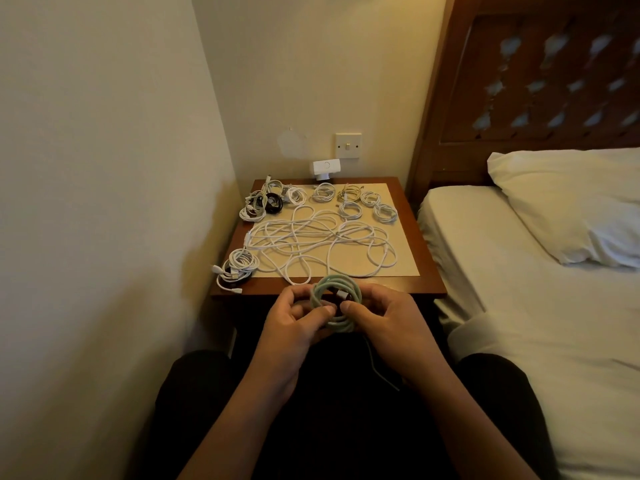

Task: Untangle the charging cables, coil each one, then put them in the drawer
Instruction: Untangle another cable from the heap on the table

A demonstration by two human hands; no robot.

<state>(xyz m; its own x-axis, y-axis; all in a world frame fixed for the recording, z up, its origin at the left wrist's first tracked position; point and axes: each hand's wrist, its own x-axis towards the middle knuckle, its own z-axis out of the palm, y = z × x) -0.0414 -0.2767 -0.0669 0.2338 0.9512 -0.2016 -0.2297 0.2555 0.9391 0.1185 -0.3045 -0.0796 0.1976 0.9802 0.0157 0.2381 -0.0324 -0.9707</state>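
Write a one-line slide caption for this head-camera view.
Left hand and right hand hold a green cable coil; a white tangle and finished coils lie on the nightstand.

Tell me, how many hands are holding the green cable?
2. The left hand grips the left side of the coiled green cable; the right hand pinches its right side. Neither hand is hidden.

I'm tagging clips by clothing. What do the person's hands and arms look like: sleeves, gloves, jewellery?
Both the left hand and right hand are bare: no gloves, and no ring or watch is visible. The left forearm and right forearm are uncovered to the picture's lower edge, so no sleeve shows. Dark trousers cover the legs.
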